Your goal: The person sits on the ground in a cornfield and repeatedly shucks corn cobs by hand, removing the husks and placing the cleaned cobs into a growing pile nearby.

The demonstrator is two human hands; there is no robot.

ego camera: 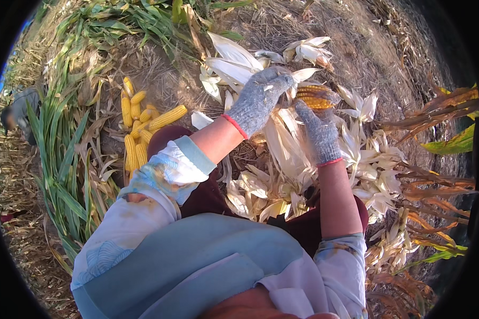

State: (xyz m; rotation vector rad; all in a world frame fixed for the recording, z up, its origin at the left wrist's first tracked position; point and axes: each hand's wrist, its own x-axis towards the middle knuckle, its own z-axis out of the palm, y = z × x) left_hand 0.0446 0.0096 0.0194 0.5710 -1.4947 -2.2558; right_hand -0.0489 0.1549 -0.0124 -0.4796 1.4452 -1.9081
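An ear of yellow corn point(314, 97) with dark silk at its tip lies across my right hand point(320, 129), whose gloved fingers are around it. My left hand point(263, 93), in a matching grey knitted glove with a red cuff, is closed at the ear's base end. Pale dry husk leaves point(285, 139) hang down between the two hands, peeled away from the kernels. My left fingertips are partly hidden, but they seem to pinch the husk. The right glove is slightly blurred.
Bare yellow corn cobs point(143, 121) lie piled on the ground at the left. Discarded husks point(255, 185) cover the soil between my knees and to the right. Green corn stalks point(64, 159) curve along the left side. A crouching person point(24, 111) is at the far left.
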